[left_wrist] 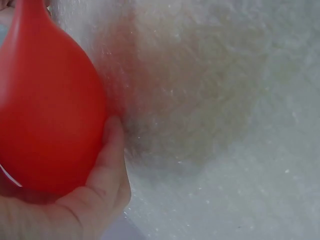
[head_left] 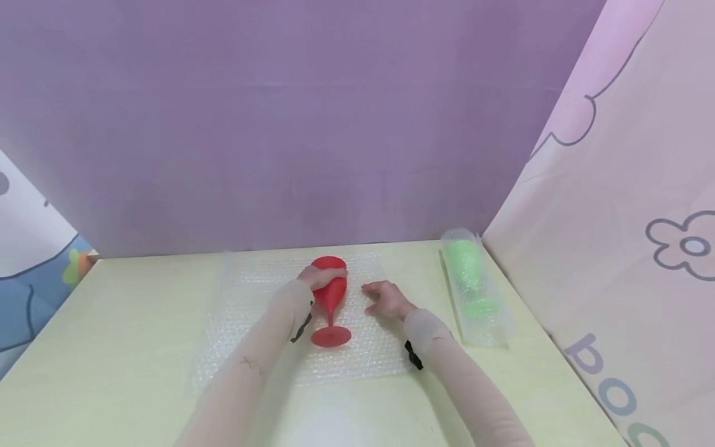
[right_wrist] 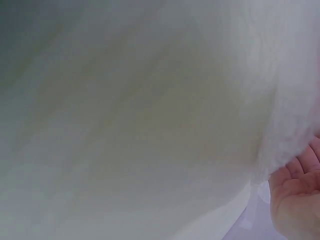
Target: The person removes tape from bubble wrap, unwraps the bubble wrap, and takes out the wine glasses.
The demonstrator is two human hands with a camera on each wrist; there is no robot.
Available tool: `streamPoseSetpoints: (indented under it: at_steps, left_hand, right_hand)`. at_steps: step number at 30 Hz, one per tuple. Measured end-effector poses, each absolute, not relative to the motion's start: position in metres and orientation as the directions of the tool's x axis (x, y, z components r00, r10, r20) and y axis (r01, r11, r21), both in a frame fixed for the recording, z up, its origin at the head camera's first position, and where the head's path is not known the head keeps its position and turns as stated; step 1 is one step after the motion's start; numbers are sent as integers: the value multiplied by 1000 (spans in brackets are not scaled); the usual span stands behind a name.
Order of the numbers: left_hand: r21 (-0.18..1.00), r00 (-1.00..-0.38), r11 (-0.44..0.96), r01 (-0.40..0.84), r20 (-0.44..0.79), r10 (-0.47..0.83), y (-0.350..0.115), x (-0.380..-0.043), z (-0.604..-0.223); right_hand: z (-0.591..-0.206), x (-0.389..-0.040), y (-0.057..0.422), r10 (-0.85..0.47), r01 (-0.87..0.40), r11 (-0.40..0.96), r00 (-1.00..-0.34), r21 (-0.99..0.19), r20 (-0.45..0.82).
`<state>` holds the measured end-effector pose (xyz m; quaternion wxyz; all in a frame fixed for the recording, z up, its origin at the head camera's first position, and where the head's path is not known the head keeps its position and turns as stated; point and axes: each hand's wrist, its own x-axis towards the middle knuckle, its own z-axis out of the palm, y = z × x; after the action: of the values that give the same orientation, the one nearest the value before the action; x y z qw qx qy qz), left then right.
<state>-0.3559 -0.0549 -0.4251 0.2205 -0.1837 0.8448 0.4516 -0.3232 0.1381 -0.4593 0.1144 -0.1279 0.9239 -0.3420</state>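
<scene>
A red goblet [head_left: 331, 298] lies on a sheet of bubble wrap [head_left: 251, 329], its round foot towards me and its bowl pointing away. My left hand [head_left: 322, 276] grips the bowl near the rim from the left. Up close in the left wrist view, the fingers [left_wrist: 112, 155] curl along the side of the red bowl [left_wrist: 52, 110]. To the right of the goblet, my right hand [head_left: 388, 300] is over the wrap's right edge, thumb and fingers apart. In the right wrist view the wrap's edge [right_wrist: 285, 135] overlaps the loosely bent fingertips of this hand [right_wrist: 295, 205].
A green object wrapped in bubble wrap [head_left: 468, 273] lies at the right side of the pale table [head_left: 128, 347]. A purple backdrop [head_left: 313, 136] rises behind the table. Printed fabric [head_left: 614, 217] borders the right side, and another patterned cloth [head_left: 33, 273] the left.
</scene>
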Motion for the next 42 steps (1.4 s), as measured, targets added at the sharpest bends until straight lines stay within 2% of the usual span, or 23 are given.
streamPoseSetpoints:
  at_steps: [7,12,20,30,42]
  left_hand:
    - [712,-837,475,-516,-536,-105,-62,-352,-424]
    - [715,-847,491,-498,-523,-96,-67,-351,-428]
    - [733,-828,420,-536,-553,-91,-68,-351,-434]
    - [738,-819,386,-553,-566,-93,-68,-348,-426]
    - [784,-853,374,-496,-520,-39,-77,-340,-426]
  right_hand:
    - [-457,-325,135,-316,-155,728,-940,-668,-126]
    - [-459,-325,133,-310,-139,723,-941,-677,-137]
    - [-459,-323,136,-325,-158,722,-937,-674,-129]
    - [-453,-324,137,-300,-113,721,-940,-684,-161]
    - [-457,-323,138,-292,-110,740,-941,-663,-170]
